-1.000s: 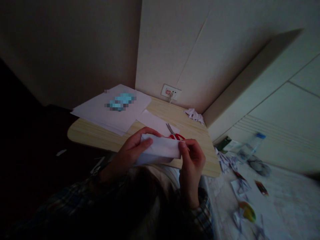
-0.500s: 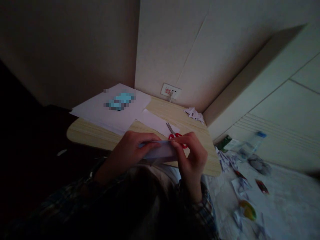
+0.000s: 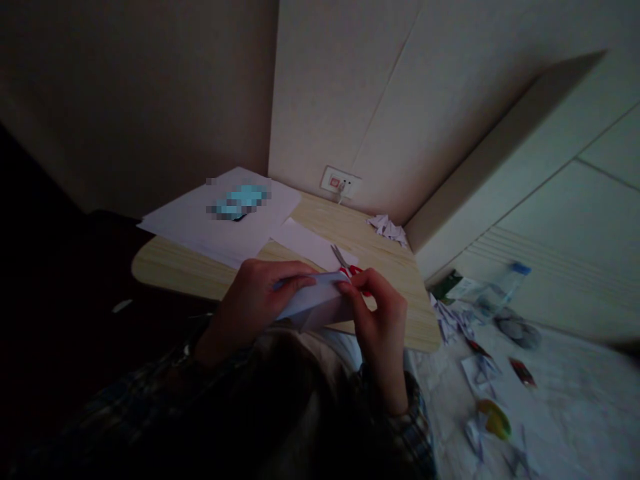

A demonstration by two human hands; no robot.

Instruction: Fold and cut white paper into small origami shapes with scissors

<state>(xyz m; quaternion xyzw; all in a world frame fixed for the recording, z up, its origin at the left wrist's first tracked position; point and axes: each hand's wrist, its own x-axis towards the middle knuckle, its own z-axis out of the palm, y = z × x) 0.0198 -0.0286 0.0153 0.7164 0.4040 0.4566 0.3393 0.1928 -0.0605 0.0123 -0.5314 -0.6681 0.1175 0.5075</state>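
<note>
A folded sheet of white paper [image 3: 320,303] is held up between my hands, over the near edge of the table. My left hand [image 3: 265,290] pinches its left end between thumb and fingers. At the upper right corner, my right hand [image 3: 377,307] grips the paper with thumb and forefinger. Just behind the paper lie scissors [image 3: 341,257] with red handles, partly hidden by the right hand. Their blades rest on a white paper strip [image 3: 313,243].
On the wooden table [image 3: 400,287] lies a stack of white paper [image 3: 200,230] with a blurred-out blue item [image 3: 243,200] on top. Folded paper pieces [image 3: 387,229] sit by the wall, below a socket [image 3: 340,181]. To the right, a bed [image 3: 575,413] holds scattered papers and small packets.
The paper has tilted so that more of its face shows. My right hand has shifted slightly left and down along its upper edge; my left hand has moved a little left.
</note>
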